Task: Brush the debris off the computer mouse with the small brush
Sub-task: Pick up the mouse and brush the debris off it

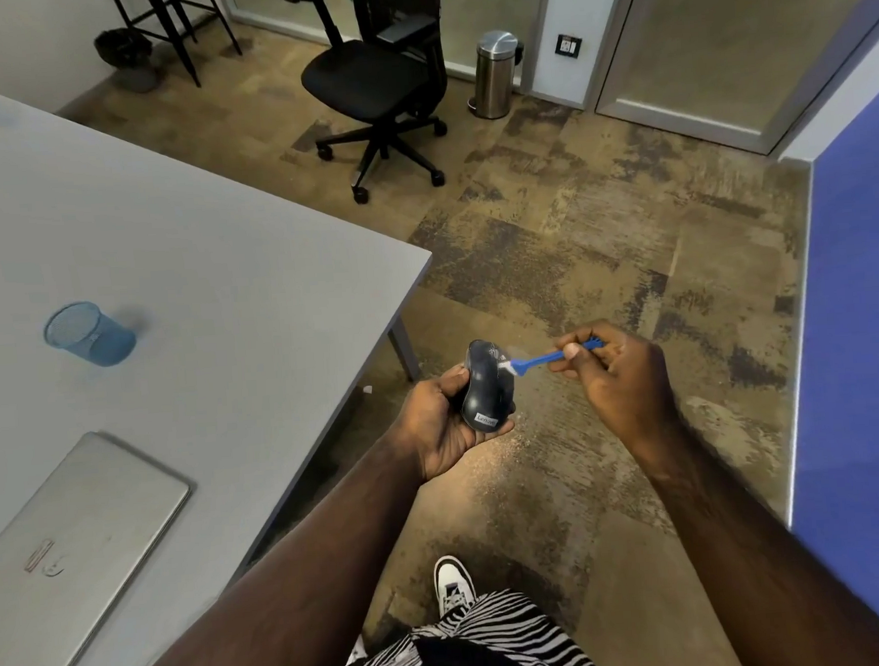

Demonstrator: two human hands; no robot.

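The person stands off the corner of the grey table (216,253), holding the work out over the mottled brown carpet (576,252) rather than over the desk. The left hand (448,425) is wrapped around a dark, glossy computer mouse (484,389), gripping it from below and tilting it so its back faces up. The right hand (620,373) pinches a small blue plastic brush with pale bristles (532,360) by its handle end, fingers closed tight on it. The bristles touch the mouse at about two o'clock on its body.

So the brushing looks to be under way, not finished. A pale haze shows just above the bristles, and light specks lie on the carpet below the mouse at about five o'clock; I take those for loosened debris, though I cannot be sure. How much grit remains on the mouse is too fine to tell. Its far side and underside probably still want a pass.
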